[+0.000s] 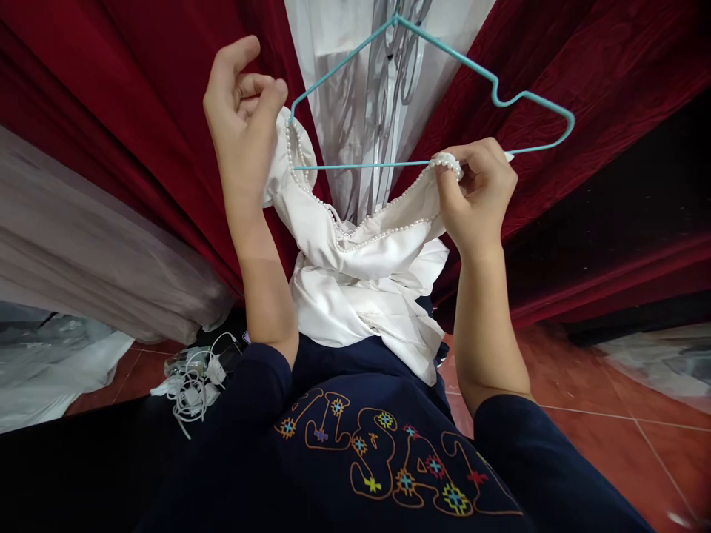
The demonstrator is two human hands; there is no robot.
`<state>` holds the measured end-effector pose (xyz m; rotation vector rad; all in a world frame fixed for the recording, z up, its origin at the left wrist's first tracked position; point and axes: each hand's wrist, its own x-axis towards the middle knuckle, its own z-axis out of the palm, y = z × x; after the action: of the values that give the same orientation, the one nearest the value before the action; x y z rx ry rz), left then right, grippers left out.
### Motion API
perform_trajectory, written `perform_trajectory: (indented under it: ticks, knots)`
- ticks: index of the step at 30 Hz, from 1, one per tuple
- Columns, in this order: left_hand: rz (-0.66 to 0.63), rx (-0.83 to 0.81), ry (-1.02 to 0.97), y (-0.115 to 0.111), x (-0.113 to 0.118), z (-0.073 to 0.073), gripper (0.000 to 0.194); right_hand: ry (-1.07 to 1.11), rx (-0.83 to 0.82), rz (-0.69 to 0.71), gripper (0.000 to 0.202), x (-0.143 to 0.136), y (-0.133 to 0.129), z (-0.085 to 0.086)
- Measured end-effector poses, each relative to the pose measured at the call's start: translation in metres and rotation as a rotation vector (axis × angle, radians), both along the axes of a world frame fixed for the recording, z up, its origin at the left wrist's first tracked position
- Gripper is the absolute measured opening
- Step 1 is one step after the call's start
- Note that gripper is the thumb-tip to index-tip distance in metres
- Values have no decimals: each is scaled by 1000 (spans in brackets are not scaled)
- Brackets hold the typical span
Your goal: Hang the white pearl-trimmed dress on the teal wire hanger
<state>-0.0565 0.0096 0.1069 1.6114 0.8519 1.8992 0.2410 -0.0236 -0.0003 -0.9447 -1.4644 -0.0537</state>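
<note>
A turquoise wire hanger (449, 53) hangs in front of me, its hook end at the top of the view. White fabric with pearl-bead trim, a garment (361, 252), has one shoulder over the hanger's left end; the rest droops to my lap. Beside that left shoulder my left hand (244, 100) is raised, fingers curled and apart, with nothing in them. My right hand (481, 185) pinches the beaded edge of the other shoulder at the hanger's lower bar, below the notch. The hanger's right end sticks out bare past my right hand.
Dark red curtains (161, 111) hang on both sides, with white drapes and grey metal scrollwork (383, 111) between them. White cables (192, 392) lie in a tangle at the lower left. Sheer fabric (55, 363) lies at the left over red floor tiles (627, 444).
</note>
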Motion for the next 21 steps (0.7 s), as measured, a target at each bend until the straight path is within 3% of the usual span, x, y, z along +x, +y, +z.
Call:
perform_trajectory:
  ticks: [2,3,6,9,11,14,18,21]
  knots:
    - [6,177,31,-15,6,-23,34,11,-20,8,19,0,0,0]
    - [-13,169,-15,-25,10,-36,31,17,-35,5,19,-1,0,0]
    - [-91,-127,-147,-49,22,-77,26,36,-64,-32,16,-4,0,-1]
    - [-238,-397,-140,-54,31,-103,27,58,-67,-57,20,-8,0,-1]
    - [-338,-377,-206,-47,35,-107,28,67,-67,-58,22,-9,0,-2]
    - [-413,-212,-371,-35,40,-103,17,70,-55,-39,19,-10,0,-2]
    - [-409,-206,-391,-34,45,-96,14,72,-47,-11,13,-14,-1,-2]
    - [-383,-214,-400,-38,49,-96,13,168,113,-23,21,-16,0,-10]
